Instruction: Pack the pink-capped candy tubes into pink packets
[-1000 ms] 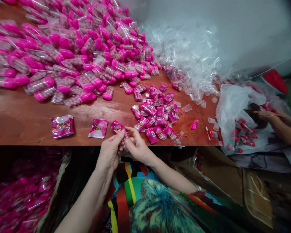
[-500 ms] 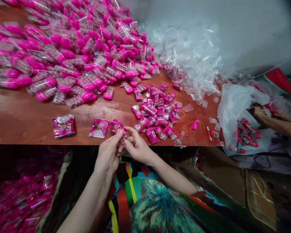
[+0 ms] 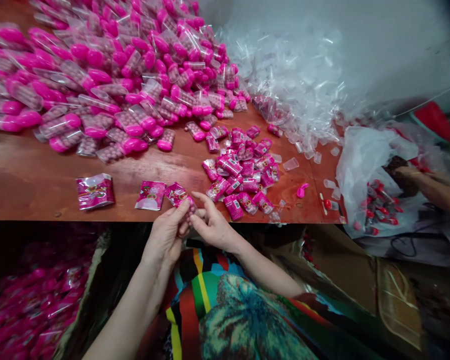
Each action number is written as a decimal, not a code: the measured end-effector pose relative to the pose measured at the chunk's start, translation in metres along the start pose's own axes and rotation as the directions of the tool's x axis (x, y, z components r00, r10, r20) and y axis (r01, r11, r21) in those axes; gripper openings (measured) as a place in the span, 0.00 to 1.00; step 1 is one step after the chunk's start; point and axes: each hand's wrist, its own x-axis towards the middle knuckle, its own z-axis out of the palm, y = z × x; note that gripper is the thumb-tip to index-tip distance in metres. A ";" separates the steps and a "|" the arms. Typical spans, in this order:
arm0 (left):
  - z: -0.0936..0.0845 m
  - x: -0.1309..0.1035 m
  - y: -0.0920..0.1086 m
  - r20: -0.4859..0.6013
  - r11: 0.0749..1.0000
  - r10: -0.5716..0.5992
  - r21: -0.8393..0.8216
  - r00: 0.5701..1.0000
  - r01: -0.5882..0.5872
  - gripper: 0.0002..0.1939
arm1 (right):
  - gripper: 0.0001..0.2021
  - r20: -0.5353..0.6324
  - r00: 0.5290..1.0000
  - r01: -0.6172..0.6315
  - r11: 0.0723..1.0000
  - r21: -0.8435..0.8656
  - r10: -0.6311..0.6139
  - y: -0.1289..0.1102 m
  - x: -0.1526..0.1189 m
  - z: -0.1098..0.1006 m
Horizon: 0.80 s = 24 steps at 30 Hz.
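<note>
My left hand (image 3: pixel 168 225) is closed on a small clear container of pink balls (image 3: pixel 189 207) at the table's front edge. A pink printed wrapper (image 3: pixel 177 194) sticks out beyond my left thumb, against the container. My right hand (image 3: pixel 212 225) pinches the container's right side with thumb and fingers. Left of the hands lie a flat pink packet (image 3: pixel 150 195) and a thicker pink stack of packets (image 3: pixel 95 191). Right of them is a heap of small pink wrapped packs (image 3: pixel 243 170). The hands partly hide the container.
A large pile of pink-capped containers (image 3: pixel 135 75) covers the back left. Clear empty containers (image 3: pixel 296 80) are heaped at the back right. Another person's hand (image 3: pixel 408 172) is by a plastic bag (image 3: pixel 354 165) at right. Below left is a box of pink packets (image 3: pixel 33 300).
The view has shifted slightly, so the table's things sit a little further left and higher. Both hands keep hold of the container. The other person's hand has moved slightly.
</note>
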 end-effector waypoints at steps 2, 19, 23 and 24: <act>-0.002 -0.002 -0.002 0.067 0.999 -0.039 -0.001 0.997 0.039 0.21 | 0.29 -0.018 1.000 0.021 0.994 0.106 -0.019 0.001 0.001 -0.002; -0.004 -0.005 -0.002 0.199 0.983 0.025 0.171 0.980 -0.060 0.19 | 0.29 -0.124 0.991 -0.015 0.972 0.237 0.045 -0.001 0.007 -0.014; -0.002 -0.007 -0.006 0.197 0.979 0.041 0.186 0.980 -0.079 0.18 | 0.30 -0.108 0.994 -0.006 0.967 0.254 0.034 0.003 0.012 -0.012; -0.001 -0.007 -0.006 0.211 0.976 0.045 0.198 0.977 -0.088 0.17 | 0.30 -0.105 0.994 -0.007 0.968 0.249 0.034 0.003 0.012 -0.012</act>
